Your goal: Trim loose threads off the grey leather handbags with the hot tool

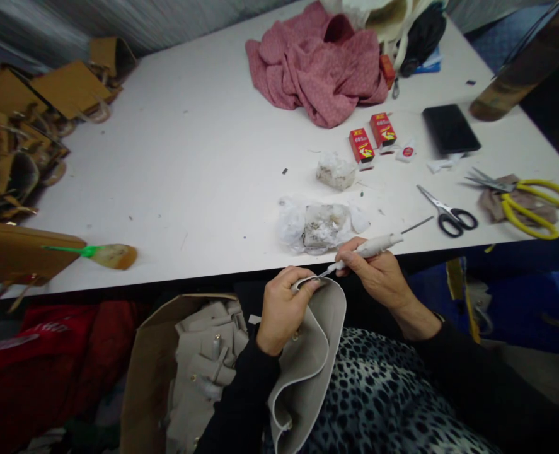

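Observation:
My left hand (283, 308) pinches the top edge of a light grey bag piece (317, 353), which hangs over my lap below the table's front edge. In my right hand (378, 280) is a white pen-like tool (376, 247) with a thin metal rod at its rear end. Its narrow tip meets the edge of the grey piece, right by my left fingertips. Just beyond my hands, on the table, lies a dirty block in white plastic wrapping (324, 226), with a smaller one (336, 171) behind it.
Black-handled scissors (452, 217), yellow-handled scissors (534, 198), red boxes (362, 146), a phone (450, 128) and pink cloth (317, 63) are on the table (189, 157). Brown bags (71, 88) and a brush (113, 256) sit left. A carton (149, 353) holds grey pieces.

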The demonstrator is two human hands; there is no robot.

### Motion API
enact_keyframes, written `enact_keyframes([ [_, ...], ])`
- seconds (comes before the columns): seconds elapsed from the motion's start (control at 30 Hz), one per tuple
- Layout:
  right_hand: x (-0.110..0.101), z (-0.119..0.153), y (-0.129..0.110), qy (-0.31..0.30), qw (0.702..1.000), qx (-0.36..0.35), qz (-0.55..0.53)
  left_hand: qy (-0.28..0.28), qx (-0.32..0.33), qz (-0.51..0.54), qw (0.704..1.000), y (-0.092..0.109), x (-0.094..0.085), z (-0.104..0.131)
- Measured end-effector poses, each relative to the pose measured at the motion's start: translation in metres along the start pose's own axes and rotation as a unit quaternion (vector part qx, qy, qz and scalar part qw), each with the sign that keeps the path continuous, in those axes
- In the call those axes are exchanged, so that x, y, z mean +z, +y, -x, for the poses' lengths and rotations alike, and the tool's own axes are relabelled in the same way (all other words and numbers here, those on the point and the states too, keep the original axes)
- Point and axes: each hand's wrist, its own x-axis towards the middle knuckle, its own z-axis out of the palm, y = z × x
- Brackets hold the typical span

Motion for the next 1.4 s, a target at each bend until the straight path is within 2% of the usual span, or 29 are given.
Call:
enact_keyframes([
  [0.2, -0.001, 0.003, 0.004, -0.013, 0.999, -0.009, 0.033, -0.007, 0.005, -0.002, 1.000, -0.001, 0.002, 0.001],
  [0.5, -0.004, -0.004, -0.013, -0.090, 0.972, -0.106, 0.190, -0.047, -0.001, 0.024, 0.999, 0.000, 0.006, 0.001],
  [0.63, -0.005, -0.003, -0.010, -0.120, 0.975, -0.113, 0.148, -0.063, -0.013, 0.036, 0.997, -0.002, 0.002, -0.001],
  [0.7, -0.006, 0.000, -0.002, -0.103, 0.985, -0.106, 0.085, -0.061, -0.019, 0.037, 0.997, -0.003, -0.001, -0.002],
  [0.8, -0.006, 0.003, 0.009, -0.005, 0.996, -0.087, 0.021, -0.060, -0.042, 0.035, 0.997, -0.005, -0.006, -0.003],
  [0.9, -0.006, 0.000, 0.012, 0.095, 0.991, -0.088, 0.045, -0.052, -0.072, 0.032, 0.996, -0.007, -0.008, -0.002],
  [1.0, -0.007, -0.008, 0.009, 0.149, 0.978, -0.110, 0.098, -0.029, -0.081, 0.024, 0.996, -0.011, -0.011, -0.002],
  [1.1, -0.008, -0.016, 0.007, 0.143, 0.968, -0.139, 0.155, -0.003, -0.085, 0.041, 0.996, -0.016, -0.014, -0.002],
  [1.23, -0.009, -0.024, 0.007, 0.111, 0.947, -0.178, 0.244, 0.015, -0.117, 0.120, 0.986, -0.022, -0.020, -0.003],
  [1.4, -0.006, -0.033, -0.001, 0.073, 0.912, -0.213, 0.342, -0.004, -0.153, 0.203, 0.967, -0.023, -0.025, -0.005],
])
